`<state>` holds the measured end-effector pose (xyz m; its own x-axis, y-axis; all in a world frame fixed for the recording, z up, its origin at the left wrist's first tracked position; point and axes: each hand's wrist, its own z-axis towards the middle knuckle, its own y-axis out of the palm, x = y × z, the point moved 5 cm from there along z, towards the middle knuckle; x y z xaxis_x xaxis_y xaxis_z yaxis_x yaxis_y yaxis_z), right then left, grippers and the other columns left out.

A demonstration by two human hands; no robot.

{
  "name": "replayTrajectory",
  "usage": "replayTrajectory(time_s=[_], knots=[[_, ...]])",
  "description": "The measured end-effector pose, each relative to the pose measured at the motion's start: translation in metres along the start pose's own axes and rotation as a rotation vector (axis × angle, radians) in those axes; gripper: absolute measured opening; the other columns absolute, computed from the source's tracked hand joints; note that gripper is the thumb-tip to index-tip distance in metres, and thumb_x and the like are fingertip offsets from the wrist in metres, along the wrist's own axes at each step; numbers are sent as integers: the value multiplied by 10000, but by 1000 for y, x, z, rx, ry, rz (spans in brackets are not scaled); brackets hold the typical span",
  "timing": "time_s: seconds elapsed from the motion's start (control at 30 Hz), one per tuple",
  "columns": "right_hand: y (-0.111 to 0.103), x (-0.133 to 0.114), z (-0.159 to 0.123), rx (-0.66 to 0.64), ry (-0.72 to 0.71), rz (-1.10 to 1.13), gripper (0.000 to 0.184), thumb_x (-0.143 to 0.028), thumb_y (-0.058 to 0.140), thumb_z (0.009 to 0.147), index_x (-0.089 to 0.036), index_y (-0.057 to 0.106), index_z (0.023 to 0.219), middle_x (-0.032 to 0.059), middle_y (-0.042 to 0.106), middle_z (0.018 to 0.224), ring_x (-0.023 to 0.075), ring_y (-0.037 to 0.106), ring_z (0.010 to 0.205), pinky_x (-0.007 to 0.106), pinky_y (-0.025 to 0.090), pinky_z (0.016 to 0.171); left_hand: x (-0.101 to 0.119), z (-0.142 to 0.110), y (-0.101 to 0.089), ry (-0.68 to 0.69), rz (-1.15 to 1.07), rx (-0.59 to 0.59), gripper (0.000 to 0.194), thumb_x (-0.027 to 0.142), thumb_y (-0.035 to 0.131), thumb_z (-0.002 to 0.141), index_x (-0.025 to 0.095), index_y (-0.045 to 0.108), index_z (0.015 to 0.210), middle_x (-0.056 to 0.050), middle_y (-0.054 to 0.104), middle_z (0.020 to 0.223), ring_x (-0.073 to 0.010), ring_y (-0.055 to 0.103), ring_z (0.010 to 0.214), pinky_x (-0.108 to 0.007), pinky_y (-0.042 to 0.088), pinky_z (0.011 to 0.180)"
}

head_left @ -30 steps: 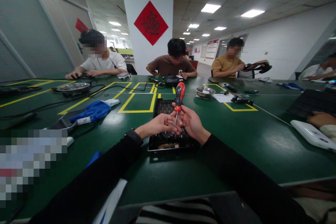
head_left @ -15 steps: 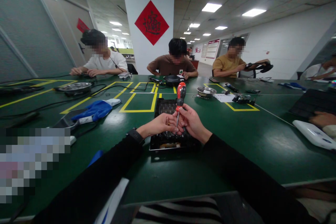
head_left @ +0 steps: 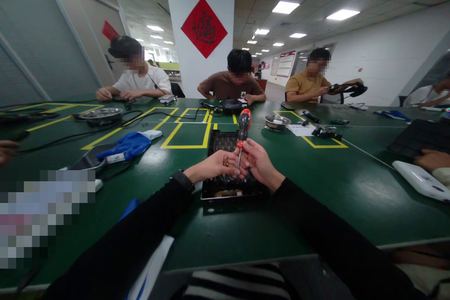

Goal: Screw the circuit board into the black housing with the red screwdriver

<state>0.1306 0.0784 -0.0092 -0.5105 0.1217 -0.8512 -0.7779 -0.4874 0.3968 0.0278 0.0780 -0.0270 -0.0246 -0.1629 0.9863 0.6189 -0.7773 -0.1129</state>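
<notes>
Both my hands meet above a black opened device [head_left: 225, 143] lying on the green table [head_left: 316, 187]. My right hand [head_left: 260, 165] grips the metal shaft of a screwdriver with a red and black handle [head_left: 243, 127], which points up and slightly right. My left hand [head_left: 215, 165] pinches at the lower end of the shaft, fingers closed; whatever sits between them is too small to see. Black sleeves cover both arms, and a dark watch [head_left: 182, 180] is on my left wrist.
A blue glove [head_left: 126, 145] and a dark tool with cables lie to the left. Yellow tape outlines [head_left: 186, 138] mark the table. Three people sit across the table at work, with metal bowls [head_left: 276, 122] near them. A white device [head_left: 420, 180] and another person's hand [head_left: 427, 158] are at the right.
The screwdriver handle has tilted slightly to the right, and both hands have stayed closed on its shaft. A hand has appeared at the far left edge.
</notes>
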Motion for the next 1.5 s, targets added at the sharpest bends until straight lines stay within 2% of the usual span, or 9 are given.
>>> replayTrajectory(time_s=[0.17, 0.4, 0.63, 0.77, 0.93, 1.03, 1.2, 1.33, 1.5], knots=[[-2, -3, 0, 47, -33, -32, 181, -320, 600, 777, -181, 502, 838, -13, 608, 728, 27, 371, 374, 136, 331, 316, 0, 1, 0, 9, -24, -9, 322, 228, 700, 687, 75, 627, 961, -136, 685, 900, -178, 654, 802, -277, 494, 718], [0, -2, -1, -8, 40, 107, 300, -309, 463, 830, -163, 538, 1082, 8, 601, 728, 55, 385, 393, 179, 375, 333, 0, 1, 0, 3, -1, -2, 354, 239, 702, 684, 69, 619, 983, -144, 680, 914, -178, 654, 794, -284, 493, 727], [-2, 0, 0, 0, 63, 64, 259, -341, 500, 821, -170, 592, 992, 12, 608, 732, 55, 377, 386, 195, 353, 327, 2, -1, 1, 1, -8, 4, 310, 242, 688, 700, 93, 619, 963, -125, 672, 912, -176, 643, 785, -277, 486, 699], [-9, -14, 4, 54, -23, 25, 201, -335, 520, 825, -170, 588, 919, 2, 584, 688, 63, 449, 461, 178, 361, 382, 6, -1, -6, 63, -148, 154, 289, 329, 611, 770, 122, 606, 972, -107, 635, 957, -176, 620, 828, -312, 486, 749], [-40, -33, 5, 401, -357, -120, 150, -348, 549, 807, -216, 506, 863, -34, 598, 692, 49, 473, 479, 156, 351, 419, 4, 0, -25, 161, -412, 397, 308, 394, 495, 836, 144, 586, 991, -68, 586, 898, -149, 588, 794, -307, 485, 744], [-51, -26, 5, 518, -399, -247, 173, -340, 552, 794, -216, 472, 885, -18, 640, 744, 72, 544, 529, 173, 397, 458, -1, 0, -32, 157, -496, 467, 302, 389, 488, 839, 140, 588, 976, -47, 568, 840, -127, 573, 748, -280, 481, 727], [-52, -5, 10, 448, -276, -412, 176, -277, 594, 725, -185, 516, 853, 18, 672, 777, 136, 629, 662, 259, 485, 623, -1, -1, -38, 172, -536, 549, 284, 389, 513, 819, 134, 595, 912, -7, 526, 722, -92, 536, 639, -222, 466, 637], [-49, -3, 9, 376, -277, -526, 210, -261, 643, 671, -189, 568, 854, 31, 677, 894, 178, 632, 876, 324, 463, 834, -3, -3, -44, 190, -564, 657, 284, 409, 513, 808, 136, 584, 837, 19, 480, 641, -69, 491, 555, -187, 433, 552], [-46, 1, 9, 288, -223, -609, 201, -301, 627, 694, -192, 591, 859, 33, 676, 886, 181, 638, 843, 337, 467, 824, -8, -4, -51, 172, -569, 733, 300, 430, 496, 804, 139, 571, 797, 23, 477, 622, -63, 477, 519, -177, 412, 511]])
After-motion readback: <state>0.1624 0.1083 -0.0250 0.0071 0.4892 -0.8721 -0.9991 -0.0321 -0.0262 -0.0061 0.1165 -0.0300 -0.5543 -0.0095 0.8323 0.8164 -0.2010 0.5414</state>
